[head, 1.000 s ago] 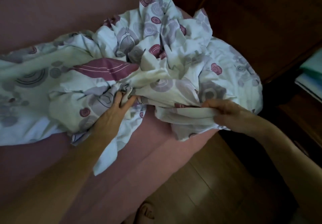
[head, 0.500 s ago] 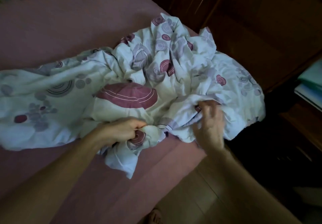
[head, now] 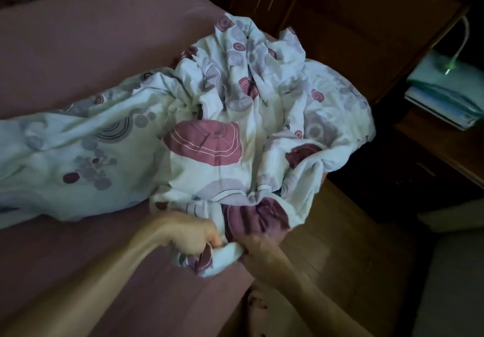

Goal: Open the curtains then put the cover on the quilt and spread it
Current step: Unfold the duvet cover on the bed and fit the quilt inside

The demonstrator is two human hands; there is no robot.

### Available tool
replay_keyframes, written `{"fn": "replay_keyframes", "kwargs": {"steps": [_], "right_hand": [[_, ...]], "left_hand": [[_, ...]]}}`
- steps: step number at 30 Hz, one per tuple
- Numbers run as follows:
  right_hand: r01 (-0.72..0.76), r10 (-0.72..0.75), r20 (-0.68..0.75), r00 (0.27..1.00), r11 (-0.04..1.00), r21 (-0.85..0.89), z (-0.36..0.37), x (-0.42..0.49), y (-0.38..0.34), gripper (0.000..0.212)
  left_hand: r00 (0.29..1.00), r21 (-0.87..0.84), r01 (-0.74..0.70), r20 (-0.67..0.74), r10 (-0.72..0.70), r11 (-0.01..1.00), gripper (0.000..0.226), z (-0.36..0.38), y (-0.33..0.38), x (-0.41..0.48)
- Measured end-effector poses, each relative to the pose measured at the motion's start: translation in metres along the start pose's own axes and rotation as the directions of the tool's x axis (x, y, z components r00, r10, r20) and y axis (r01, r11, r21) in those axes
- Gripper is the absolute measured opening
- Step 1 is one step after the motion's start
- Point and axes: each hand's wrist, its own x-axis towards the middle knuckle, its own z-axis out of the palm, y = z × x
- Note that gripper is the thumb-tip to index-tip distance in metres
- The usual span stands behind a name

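A white quilt cover point(head: 125, 153) printed with maroon and lilac circles lies crumpled across the pink bed point(head: 78, 48), bunched up near the bed's right corner. My left hand point(head: 188, 234) is clenched on a gathered edge of the cover at the bed's near side. My right hand point(head: 259, 245) grips the same bunched edge right beside it, the two hands almost touching. A short end of fabric hangs below my fists. The quilt itself cannot be told apart from the cover. No curtains are in view.
Dark wooden furniture point(head: 340, 22) stands behind the bed's right corner. A nightstand at the right holds a stack of pale folded items point(head: 445, 93) and a white cable. Wooden floor point(head: 327, 245) runs along the bed's edge, with my foot point(head: 256, 308) on it.
Both hands pulled the cover's edge toward me and came together. My right hand left the fabric at the right corner and now grips beside the left. The cover shifted closer.
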Motion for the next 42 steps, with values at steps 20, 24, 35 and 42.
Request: {"fn": "replay_keyframes", "kwargs": {"steps": [20, 24, 35, 42], "right_hand": [[-0.473, 0.668, -0.159, 0.727, 0.655, 0.589, 0.088, -0.061, 0.102, 0.064], [-0.589, 0.669, -0.067, 0.740, 0.693, 0.415, 0.122, -0.056, 0.109, 0.078], [-0.336, 0.727, -0.110, 0.678, 0.440, 0.833, 0.141, -0.041, 0.088, 0.087], [-0.373, 0.478, -0.286, 0.830, 0.858, 0.352, 0.110, -0.066, 0.063, 0.046]], "left_hand": [[0.927, 0.547, 0.330, -0.341, -0.155, 0.769, 0.113, 0.147, 0.019, 0.146], [0.854, 0.513, 0.392, -0.512, -0.094, 0.764, 0.102, 0.165, 0.003, 0.158], [0.835, 0.452, 0.442, -0.523, -0.171, 0.775, 0.128, 0.197, -0.014, 0.169], [0.776, 0.460, 0.431, -0.628, -0.058, 0.777, 0.038, 0.175, -0.011, 0.134]]}}
